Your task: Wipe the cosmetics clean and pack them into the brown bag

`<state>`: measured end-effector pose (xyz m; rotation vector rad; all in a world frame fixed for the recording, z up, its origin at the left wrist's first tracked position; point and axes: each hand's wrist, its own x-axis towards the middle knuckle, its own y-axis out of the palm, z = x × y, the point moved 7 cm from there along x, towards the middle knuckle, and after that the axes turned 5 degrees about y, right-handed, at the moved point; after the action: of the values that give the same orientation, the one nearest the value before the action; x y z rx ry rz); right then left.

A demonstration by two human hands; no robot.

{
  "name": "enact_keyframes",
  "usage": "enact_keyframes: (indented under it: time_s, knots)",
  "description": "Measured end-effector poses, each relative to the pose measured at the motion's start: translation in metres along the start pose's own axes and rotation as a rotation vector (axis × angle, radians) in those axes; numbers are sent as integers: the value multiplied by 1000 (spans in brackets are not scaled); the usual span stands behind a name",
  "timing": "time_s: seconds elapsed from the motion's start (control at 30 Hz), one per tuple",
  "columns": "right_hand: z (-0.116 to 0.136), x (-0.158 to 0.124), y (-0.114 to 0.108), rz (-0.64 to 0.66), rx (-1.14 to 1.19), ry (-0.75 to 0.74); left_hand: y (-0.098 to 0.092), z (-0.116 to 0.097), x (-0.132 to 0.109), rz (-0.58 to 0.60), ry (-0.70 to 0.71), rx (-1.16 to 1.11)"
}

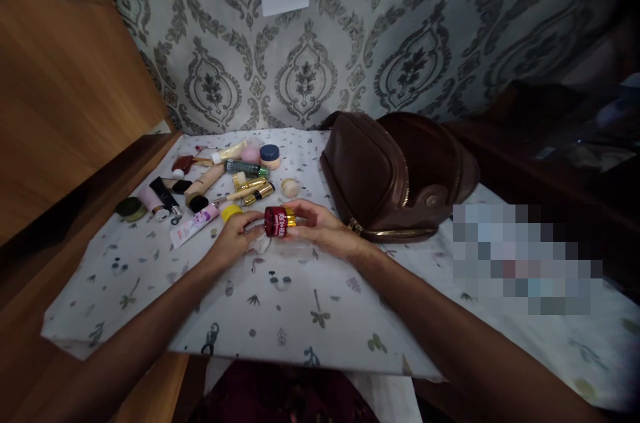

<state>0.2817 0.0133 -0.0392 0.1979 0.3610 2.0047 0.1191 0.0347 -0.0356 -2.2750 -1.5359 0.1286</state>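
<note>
A small dark red jar (275,222) with a gold lid (290,218) is held on its side above the table. My left hand (237,235) has its fingers closed at the jar's base end. From the other side, the thumb and fingers of my right hand (323,228) pinch the jar around its gold lid. White lettering runs across the red side. A clear, whitish piece (261,243) shows just below my left fingertips; what it is I cannot tell. Close beside my left hand lie a yellow round lid or jar (231,212) and a white-and-purple tube (195,226).
Cosmetics cover the table's left rear, including a green bottle (247,168), a blue-lidded jar (270,156), gold tubes (259,194), a black tube (165,195) and a dark round tin (131,209). An open brown leather bag (367,170) stands right. A blurred patch (525,263) lies further right.
</note>
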Motion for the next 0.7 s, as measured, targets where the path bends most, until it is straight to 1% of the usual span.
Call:
enact_keyframes:
  time_s: [0.07, 0.13, 0.23, 0.3, 0.37, 0.53, 0.7]
  knots:
    - [0, 1, 0, -18, 13, -16, -1, 0, 1, -7, 9, 12]
    - [0, 2, -1, -29, 6, -27, -2, -3, 2, -5, 49, 24]
    - [2, 4, -4, -56, -15, -64, 1, -9, 3, 44, 98, 25]
    - [4, 4, -8, -93, -28, -96, 4, -12, 2, 81, 97, 21]
    - [6, 3, -11, -131, -45, -116, 5, -14, 0, 93, 85, 19]
    - [8, 2, -14, -195, -97, -120, 1, -21, -4, 46, 64, 31]
    - [7, 2, -16, -229, -116, -93, -1, -30, -7, 38, 74, 11]
